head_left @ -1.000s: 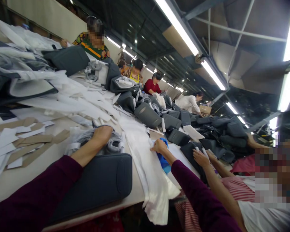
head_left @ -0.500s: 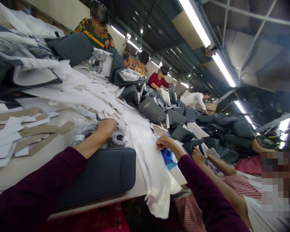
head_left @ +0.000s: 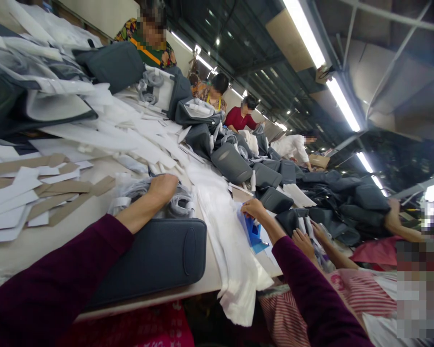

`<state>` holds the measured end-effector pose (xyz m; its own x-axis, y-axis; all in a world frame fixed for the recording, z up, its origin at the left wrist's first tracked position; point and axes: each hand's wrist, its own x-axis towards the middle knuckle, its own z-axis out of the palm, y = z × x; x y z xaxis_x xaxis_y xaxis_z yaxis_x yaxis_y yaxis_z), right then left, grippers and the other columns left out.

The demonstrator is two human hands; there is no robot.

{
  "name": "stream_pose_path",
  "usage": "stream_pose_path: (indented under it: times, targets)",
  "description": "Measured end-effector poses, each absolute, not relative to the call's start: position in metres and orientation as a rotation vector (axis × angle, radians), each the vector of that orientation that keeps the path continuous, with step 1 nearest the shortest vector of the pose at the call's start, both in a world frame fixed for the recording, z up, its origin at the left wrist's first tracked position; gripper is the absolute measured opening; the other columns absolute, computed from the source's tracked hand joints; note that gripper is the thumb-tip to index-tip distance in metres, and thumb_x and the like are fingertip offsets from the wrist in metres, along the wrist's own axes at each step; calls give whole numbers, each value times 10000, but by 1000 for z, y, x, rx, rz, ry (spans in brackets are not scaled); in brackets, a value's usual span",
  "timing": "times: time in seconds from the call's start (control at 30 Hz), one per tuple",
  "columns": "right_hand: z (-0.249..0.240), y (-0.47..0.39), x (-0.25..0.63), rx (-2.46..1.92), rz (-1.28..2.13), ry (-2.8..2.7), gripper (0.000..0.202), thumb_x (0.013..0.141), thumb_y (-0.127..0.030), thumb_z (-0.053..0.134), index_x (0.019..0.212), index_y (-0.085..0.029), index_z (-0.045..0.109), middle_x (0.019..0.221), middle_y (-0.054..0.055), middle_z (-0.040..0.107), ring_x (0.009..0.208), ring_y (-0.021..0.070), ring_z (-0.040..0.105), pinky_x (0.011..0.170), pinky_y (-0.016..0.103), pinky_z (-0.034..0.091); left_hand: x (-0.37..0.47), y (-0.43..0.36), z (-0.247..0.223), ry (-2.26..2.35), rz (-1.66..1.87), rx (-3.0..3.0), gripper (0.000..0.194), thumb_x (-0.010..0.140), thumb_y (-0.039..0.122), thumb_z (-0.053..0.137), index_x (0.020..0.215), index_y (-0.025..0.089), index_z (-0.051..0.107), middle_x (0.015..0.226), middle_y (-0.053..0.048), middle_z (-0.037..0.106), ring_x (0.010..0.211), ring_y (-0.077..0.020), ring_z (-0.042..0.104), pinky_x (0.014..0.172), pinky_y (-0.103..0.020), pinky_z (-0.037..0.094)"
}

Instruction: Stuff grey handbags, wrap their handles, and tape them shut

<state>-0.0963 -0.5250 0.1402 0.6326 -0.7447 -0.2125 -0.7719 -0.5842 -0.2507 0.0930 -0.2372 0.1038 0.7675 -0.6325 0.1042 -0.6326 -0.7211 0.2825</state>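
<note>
Dark bag (head_left: pixel 148 262) on desk (head_left: pixel 88 205), just nearside of the fingers of left hand (head_left: pixel 162 189).
Long axis noted running sideways, along near edge of desk; left hand the nearer. Left fingers bent down at grey coils (head_left: pixel 181 205), grip hidden, cannot tell. Right fingers drawn narrow at blue dispenser (head_left: pixel 253 233), hold unclear; right hand (head_left: pixel 255 209) well apart from bag, beyond white sheets (head_left: pixel 227 241).

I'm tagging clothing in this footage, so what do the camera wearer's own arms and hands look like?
The left sleeve and right sleeve are dark purple, with no marking visible, and end short of the hands. The left hand and right hand are ungloved.
</note>
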Motion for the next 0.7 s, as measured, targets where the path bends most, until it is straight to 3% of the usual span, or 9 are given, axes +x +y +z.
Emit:
stream_pose_path:
  times: [0.1, 0.23, 0.3, 0.43, 0.5, 0.6, 0.7]
  targets:
    - [154, -522, -98, -2500, -125, 1150, 119, 835, -140, 513, 737, -120, 578, 654, 12, 599, 596, 116, 580, 526, 198, 429, 90, -235, 107, -955, 122, 2619, 323, 859, 71, 386, 1011, 114, 668, 1014, -153, 692, 998, -283, 646, 835, -337, 494]
    - [163, -488, -88, -2361, -350, 938, 169, 847, -211, 339, 918, -164, 485, 629, -10, 590, 540, 128, 592, 511, 207, 457, 84, -236, 113, -1123, 459, 2244, 249, 900, 209, 476, 1087, 109, 606, 1135, -151, 600, 1129, -274, 539, 968, -359, 446]
    - [165, -458, -76, -2299, -385, 791, 173, 826, -261, 367, 971, -192, 432, 600, -46, 563, 499, 128, 577, 480, 207, 456, 80, -239, 114, -1380, 502, 1955, 397, 854, 293, 599, 1197, 97, 556, 1213, -159, 556, 1175, -276, 489, 1044, -388, 402]
    - [169, -395, -48, -2022, -360, 358, 320, 742, -312, 501, 1036, -220, 412, 558, -98, 506, 447, 120, 527, 437, 196, 426, 75, -248, 107, -1668, 416, 1656, 875, 739, 365, 733, 1455, 124, 292, 1435, -186, 395, 1317, -316, 360, 1122, -503, 313]
    - [174, -369, -38, -1864, -278, 168, 293, 707, -301, 560, 973, -192, 505, 599, -68, 538, 486, 108, 518, 468, 201, 431, 75, -249, 103, -1612, 380, 1630, 821, 753, 280, 697, 1454, 137, 294, 1451, -174, 388, 1341, -300, 348, 1127, -501, 315]
    - [182, -343, -34, -1689, -128, 57, 187, 681, -232, 577, 836, -140, 624, 729, 5, 623, 593, 98, 543, 547, 200, 442, 75, -247, 104, -1469, 260, 1684, 513, 823, 198, 581, 1320, 123, 481, 1340, -133, 520, 1255, -247, 467, 1096, -397, 389]
    - [185, -326, -50, -1595, 5, -11, 380, 636, -119, 521, 986, -130, 666, 772, 9, 654, 634, 98, 575, 585, 193, 445, 73, -240, 114, -1405, 150, 1787, 344, 878, 176, 490, 1196, 94, 592, 1238, -106, 608, 1172, -215, 549, 1071, -291, 415]
